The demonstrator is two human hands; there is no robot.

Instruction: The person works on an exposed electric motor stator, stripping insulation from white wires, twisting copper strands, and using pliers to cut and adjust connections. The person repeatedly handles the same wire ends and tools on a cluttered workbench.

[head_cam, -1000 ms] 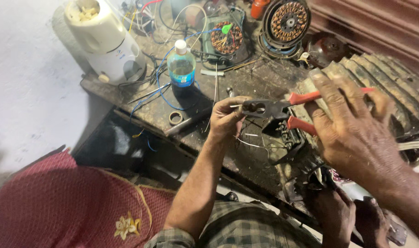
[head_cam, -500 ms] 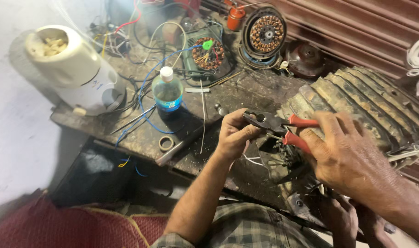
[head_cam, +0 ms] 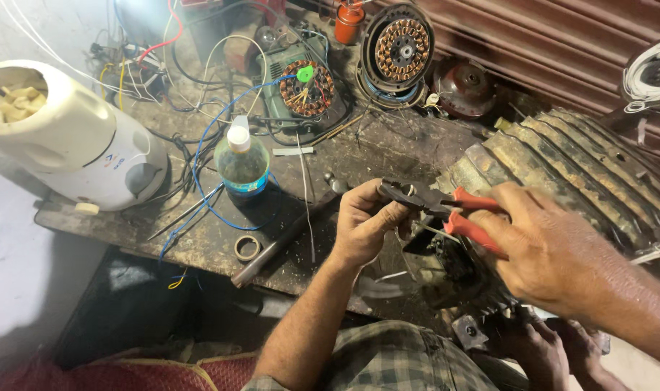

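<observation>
Grimy workbench (head_cam: 199,239) before a rust-red corrugated shutter (head_cam: 561,43), seen from above, strewn with wires and motor parts. Right hand (head_cam: 554,253), fingers closed round the red handles, grasps the pliers (head_cam: 446,210), whose dark head points left, toward the left hand. Left hand (head_cam: 366,221), fingers curled in a pinch at the plier head; what it pinches is too small to tell, though a thin pale wire (head_cam: 438,232) runs just beneath the pliers. Directly below the pliers sits a dark, dirty motor part (head_cam: 453,271); behind and to the right of them lies a large ribbed motor casing (head_cam: 583,174). Well left of the pliers stands a plastic bottle (head_cam: 241,163) with a white cap, and farther left a white mixer base (head_cam: 76,145) lies tilted. Beyond the pliers, at the back of the bench, rest a small copper-wound stator (head_cam: 307,88) and a larger round one (head_cam: 398,49) propped upright. Below and left of the pliers, near the bench edge, lies a small tape ring (head_cam: 247,247). A second pair of hands (head_cam: 547,347) shows at the lower right, under the right forearm.
</observation>
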